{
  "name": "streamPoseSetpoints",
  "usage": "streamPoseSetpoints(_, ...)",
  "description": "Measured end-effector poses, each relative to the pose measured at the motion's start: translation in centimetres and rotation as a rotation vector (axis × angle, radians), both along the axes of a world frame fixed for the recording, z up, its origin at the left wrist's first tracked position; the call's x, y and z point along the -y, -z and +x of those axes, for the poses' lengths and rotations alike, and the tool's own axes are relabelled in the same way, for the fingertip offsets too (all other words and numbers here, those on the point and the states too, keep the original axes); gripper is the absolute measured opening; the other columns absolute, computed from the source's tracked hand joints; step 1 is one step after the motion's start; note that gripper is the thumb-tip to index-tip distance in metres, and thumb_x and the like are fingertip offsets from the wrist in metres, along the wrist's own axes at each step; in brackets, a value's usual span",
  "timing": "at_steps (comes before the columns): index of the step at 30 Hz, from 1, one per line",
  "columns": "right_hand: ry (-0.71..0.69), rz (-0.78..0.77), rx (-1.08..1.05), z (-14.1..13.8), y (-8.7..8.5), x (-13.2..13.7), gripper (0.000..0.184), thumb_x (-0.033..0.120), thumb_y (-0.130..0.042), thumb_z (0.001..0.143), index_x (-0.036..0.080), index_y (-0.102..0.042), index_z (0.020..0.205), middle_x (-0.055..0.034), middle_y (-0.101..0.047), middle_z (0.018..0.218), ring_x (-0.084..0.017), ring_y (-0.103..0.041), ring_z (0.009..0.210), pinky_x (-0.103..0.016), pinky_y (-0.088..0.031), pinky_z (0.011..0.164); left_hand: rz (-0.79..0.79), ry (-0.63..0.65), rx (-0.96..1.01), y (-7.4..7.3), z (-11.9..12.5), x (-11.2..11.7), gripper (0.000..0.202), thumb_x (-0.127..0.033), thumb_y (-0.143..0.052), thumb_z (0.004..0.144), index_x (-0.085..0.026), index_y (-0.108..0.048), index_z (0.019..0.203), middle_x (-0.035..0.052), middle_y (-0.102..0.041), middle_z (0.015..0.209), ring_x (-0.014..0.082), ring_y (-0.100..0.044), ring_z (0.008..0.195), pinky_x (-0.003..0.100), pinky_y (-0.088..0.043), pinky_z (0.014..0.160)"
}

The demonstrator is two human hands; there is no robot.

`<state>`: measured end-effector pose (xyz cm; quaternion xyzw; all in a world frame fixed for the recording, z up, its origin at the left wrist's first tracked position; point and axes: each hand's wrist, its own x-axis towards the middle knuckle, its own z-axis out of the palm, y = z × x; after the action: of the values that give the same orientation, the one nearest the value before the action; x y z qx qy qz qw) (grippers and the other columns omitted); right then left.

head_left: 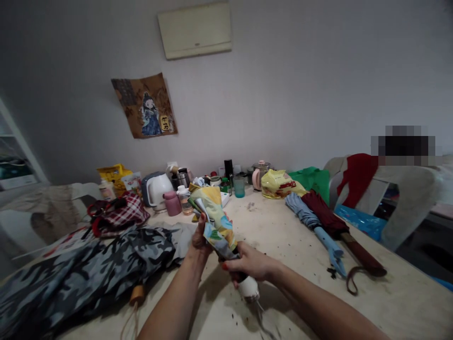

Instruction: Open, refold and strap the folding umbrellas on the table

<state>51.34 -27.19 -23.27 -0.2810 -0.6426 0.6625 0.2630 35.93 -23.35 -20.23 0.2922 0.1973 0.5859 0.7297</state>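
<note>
Fingers of the right hand (253, 264) clench the white handle end of a floral folding umbrella (217, 222) held above the surface (283, 236); the left hand (201, 236) pinches its soft, crumpled fabric. Folds look partly gathered, not yet smoothly wrapped. Two furled umbrellas, blue (311, 222) and maroon (327, 219), lie alongside.

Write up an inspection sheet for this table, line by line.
Surface: pale table, specked with dark crumbs.
Job's things: colourful folded umbrella, white handle toward the camera.
Clutter: camouflage umbrella, blue umbrella, maroon umbrella, white kettle, yellow bag.
Grips: left hand on the canopy folds; right hand around the shaft near the handle.
Cables: nothing seen.
Surroundings: wall poster, air conditioner.
</note>
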Motion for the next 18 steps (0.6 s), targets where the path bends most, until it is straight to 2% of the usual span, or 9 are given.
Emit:
streamPoseSetpoints(3,0.214,0.376,0.362,-0.4,-0.1,0.3,0.010,0.020,-0.058,0.072,0.018,-0.052,0.080,-0.0004,-0.060,0.062,-0.015,-0.058,0.058,-0.025,-0.046,0.057,-0.038,-0.100,-0.067,-0.4,0.1,-0.2,0.047,-0.029,-0.090,0.052,-0.014,-0.066,0.091,0.0039,-0.072,0.079,0.0177,-0.068,0.067,0.030,-0.057,0.067)
streamPoseSetpoints(5,0.378,0.605,0.683,-0.7,0.3,0.4,0.017,0.017,-0.059,0.071,0.015,-0.059,0.089,-0.0097,-0.068,0.080,-0.021,-0.064,0.075,-0.028,-0.046,0.065,-0.042,-0.206,-0.125,-0.7,0.8,0.0,0.050,-0.017,-0.092,0.046,-0.014,-0.066,0.088,0.0022,-0.072,0.076,0.0158,-0.067,0.062,0.027,-0.057,0.061)
streamPoseSetpoints(7,0.462,0.711,0.913,-0.8,0.7,0.4,0.023,0.021,-0.060,0.074,0.014,-0.064,0.095,-0.0170,-0.069,0.094,-0.026,-0.065,0.084,-0.031,-0.045,0.067,-0.033,-0.289,-0.156,-1.1,1.7,0.3,0.049,-0.013,-0.091,0.043,-0.012,-0.066,0.085,0.0022,-0.073,0.074,0.0157,-0.066,0.059,0.027,-0.057,0.057)
streamPoseSetpoints(8,0.463,0.724,0.952,-0.8,0.8,0.4,0.023,0.023,-0.059,0.075,0.014,-0.065,0.095,-0.0180,-0.069,0.096,-0.027,-0.065,0.084,-0.031,-0.044,0.067,-0.029,-0.318,-0.158,-1.3,2.0,0.4,0.047,-0.012,-0.090,0.042,-0.011,-0.067,0.083,0.0025,-0.073,0.073,0.0159,-0.066,0.058,0.027,-0.058,0.056)
streamPoseSetpoints(11,0.362,0.746,0.789,-0.1,0.6,-0.1,0.027,0.031,-0.060,0.078,0.015,-0.065,0.099,-0.0132,-0.070,0.093,-0.022,-0.063,0.079,-0.028,-0.042,0.064,-0.018,-0.365,-0.140,-1.8,2.3,0.6,0.043,-0.011,-0.088,0.044,-0.010,-0.067,0.082,0.0026,-0.072,0.071,0.0157,-0.066,0.056,0.027,-0.058,0.055)
streamPoseSetpoints(13,0.277,0.767,0.705,0.7,-0.1,-0.6,0.036,0.045,-0.066,0.077,0.015,-0.065,0.097,-0.0095,-0.069,0.087,-0.020,-0.059,0.074,-0.026,-0.038,0.061,-0.002,-0.412,-0.121,-1.9,1.7,0.4,0.040,-0.011,-0.086,0.047,-0.011,-0.068,0.082,0.0019,-0.073,0.070,0.0148,-0.066,0.055,0.026,-0.058,0.055)
streamPoseSetpoints(15,0.204,0.767,0.723,1.8,-1.0,-1.0,0.044,0.057,-0.071,0.070,0.015,-0.065,0.081,-0.0046,-0.062,0.072,-0.016,-0.052,0.064,-0.025,-0.033,0.055,0.011,-0.491,-0.124,-1.8,0.7,-0.2,0.038,-0.011,-0.085,0.049,-0.011,-0.069,0.083,0.0020,-0.073,0.071,0.0148,-0.066,0.056,0.027,-0.058,0.057)
streamPoseSetpoints(16,0.163,0.741,0.723,2.3,-1.6,-1.1,0.043,0.057,-0.072,0.069,0.015,-0.063,0.071,-0.0018,-0.057,0.064,-0.014,-0.047,0.059,-0.024,-0.030,0.053,0.017,-0.528,-0.139,-1.7,0.2,-0.5,0.038,-0.010,-0.085,0.049,-0.010,-0.069,0.084,0.0024,-0.073,0.072,0.0150,-0.067,0.057,0.027,-0.059,0.058)
streamPoseSetpoints(18,0.097,0.679,0.609,3.3,-2.7,-1.1,0.039,0.050,-0.067,0.077,0.016,-0.057,0.061,0.0020,-0.048,0.056,-0.010,-0.040,0.054,-0.023,-0.027,0.050,0.017,-0.545,-0.193,-1.5,-0.7,-1.0,0.037,-0.010,-0.085,0.050,-0.009,-0.069,0.084,0.0035,-0.073,0.072,0.0156,-0.067,0.056,0.028,-0.058,0.058)
